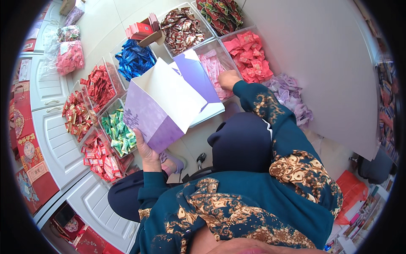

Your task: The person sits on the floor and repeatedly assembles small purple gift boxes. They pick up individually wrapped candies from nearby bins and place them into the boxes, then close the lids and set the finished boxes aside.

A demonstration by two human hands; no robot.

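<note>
My left hand (147, 150) holds an opened purple and white paper gift bag (152, 116) by its lower left edge, its mouth facing up. My right hand (227, 80) reaches into a clear bin of pale pink wrapped packets (211, 65); its fingers are partly hidden, and whether they grip a packet does not show. Between the hands lies a stack of flat purple and white paper bags (196, 76). A bin of bright pink packets (249, 55) stands just beyond my right hand. Blue foil-wrapped sweets (135, 60) and green wrapped sweets (119, 131) fill bins left of the bag.
More bins hold red packets (100, 85), red and gold packets (77, 114), pink-red packets (103, 158) and brown packets (182, 30). A small cardboard box (151, 38) holds red cards. Lilac packets (290, 95) lie by my right sleeve. White cabinets (60, 139) line the left.
</note>
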